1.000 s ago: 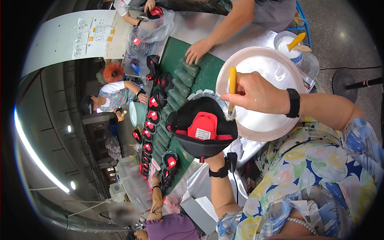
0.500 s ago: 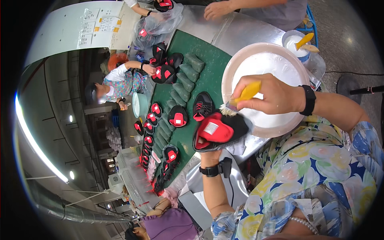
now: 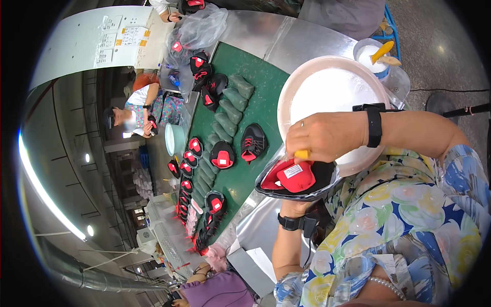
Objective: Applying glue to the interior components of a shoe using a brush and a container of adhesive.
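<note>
Brushing of the shoe appears in hand beside the basin, the left hand's grip holding it from below, the right hand's closed round the brush; continuing calls for steady support.

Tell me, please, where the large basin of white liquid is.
In the head view, the basin, partly hidden by the right hand, sits right of the green surface, beside a small tub.
</note>
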Demonstrator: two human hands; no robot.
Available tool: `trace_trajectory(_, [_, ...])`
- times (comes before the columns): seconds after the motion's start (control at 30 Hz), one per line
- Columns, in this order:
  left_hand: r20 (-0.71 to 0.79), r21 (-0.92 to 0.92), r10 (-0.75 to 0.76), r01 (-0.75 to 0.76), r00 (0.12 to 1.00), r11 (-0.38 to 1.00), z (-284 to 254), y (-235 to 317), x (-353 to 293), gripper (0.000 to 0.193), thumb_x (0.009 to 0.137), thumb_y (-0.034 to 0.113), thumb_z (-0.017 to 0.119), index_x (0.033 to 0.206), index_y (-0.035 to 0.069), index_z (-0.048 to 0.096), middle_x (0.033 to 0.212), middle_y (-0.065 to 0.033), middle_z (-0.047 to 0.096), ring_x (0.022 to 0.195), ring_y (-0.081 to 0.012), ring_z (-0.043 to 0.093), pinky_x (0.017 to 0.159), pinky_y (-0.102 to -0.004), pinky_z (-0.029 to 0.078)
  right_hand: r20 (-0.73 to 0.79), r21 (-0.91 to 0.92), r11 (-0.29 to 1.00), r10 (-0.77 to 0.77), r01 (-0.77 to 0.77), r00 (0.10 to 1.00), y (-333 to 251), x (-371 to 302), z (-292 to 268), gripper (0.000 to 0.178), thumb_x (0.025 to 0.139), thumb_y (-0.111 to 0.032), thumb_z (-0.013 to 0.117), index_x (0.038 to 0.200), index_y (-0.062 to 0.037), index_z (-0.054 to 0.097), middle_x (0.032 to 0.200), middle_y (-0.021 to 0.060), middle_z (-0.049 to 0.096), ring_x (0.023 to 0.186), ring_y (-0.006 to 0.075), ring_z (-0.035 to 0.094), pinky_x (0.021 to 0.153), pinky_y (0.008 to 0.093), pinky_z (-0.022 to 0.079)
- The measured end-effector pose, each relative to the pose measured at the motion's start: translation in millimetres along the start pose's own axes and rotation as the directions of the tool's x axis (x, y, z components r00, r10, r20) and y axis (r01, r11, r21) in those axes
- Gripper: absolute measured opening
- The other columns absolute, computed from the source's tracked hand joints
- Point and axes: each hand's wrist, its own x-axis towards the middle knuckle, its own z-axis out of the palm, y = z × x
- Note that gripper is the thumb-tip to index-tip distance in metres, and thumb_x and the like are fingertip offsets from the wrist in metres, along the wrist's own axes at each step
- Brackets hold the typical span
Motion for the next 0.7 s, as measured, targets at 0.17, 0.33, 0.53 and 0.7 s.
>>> trace_trajectory(0.17, [-0.057, 0.057, 0.067, -0.064, 0.996, 0.996, -6, 15, -3, 0.057, 0.101, 0.036, 0.057, 0.146, 0.003, 0.047, 0.144, -0.0173, 0.056, 0.132, -0.0331, 0.055, 0.116, -0.0469, 0.041, -0.014, -0.004, 0.945, 0.326, -0.326, 0.945, 2, 0, -3, 0.020, 0.093, -0.020, 0.069, 0.088, -0.0034, 0.059, 0.085, 0.0150, 0.066, 0.077, 0.0360, 0.067, 0.072, 0.0425, 0.052])
trace_trajectory(0.33, [-0.084, 0.114, 0.128, -0.118, 0.988, 0.986, -8, 29, -7, 0.057, 0.100, 0.036, 0.058, 0.145, 0.004, 0.048, 0.143, -0.0167, 0.057, 0.132, -0.0330, 0.055, 0.116, -0.0466, 0.040, 0.095, 0.028, 0.865, 0.496, -0.500, 0.863, 7, 2, -10, 0.021, 0.089, -0.018, 0.068, 0.090, 0.0009, 0.060, 0.074, 0.0191, 0.064, 0.070, 0.0388, 0.065, 0.066, 0.0435, 0.049])
trace_trajectory(0.53, [-0.118, 0.171, 0.188, -0.167, 0.975, 0.971, -10, 43, -9, 0.056, 0.099, 0.035, 0.060, 0.144, 0.004, 0.049, 0.141, -0.0159, 0.058, 0.132, -0.0328, 0.055, 0.116, -0.0462, 0.040, -0.123, 0.153, 0.938, 0.330, -0.310, 0.936, -6, 3, -22, 0.019, 0.091, -0.017, 0.069, 0.095, -0.0006, 0.059, 0.084, 0.0159, 0.066, 0.078, 0.0354, 0.066, 0.070, 0.0415, 0.050])
trace_trajectory(0.7, [-0.134, 0.232, 0.252, -0.217, 0.958, 0.948, -6, 44, -11, 0.055, 0.098, 0.034, 0.062, 0.143, 0.004, 0.050, 0.140, -0.0153, 0.059, 0.131, -0.0327, 0.055, 0.116, -0.0459, 0.039, -0.106, -0.031, 0.997, 0.063, -0.066, 0.992, 2, 2, -5, 0.018, 0.089, -0.016, 0.073, 0.097, -0.0041, 0.062, 0.093, 0.0112, 0.065, 0.083, 0.0335, 0.065, 0.075, 0.0405, 0.052])
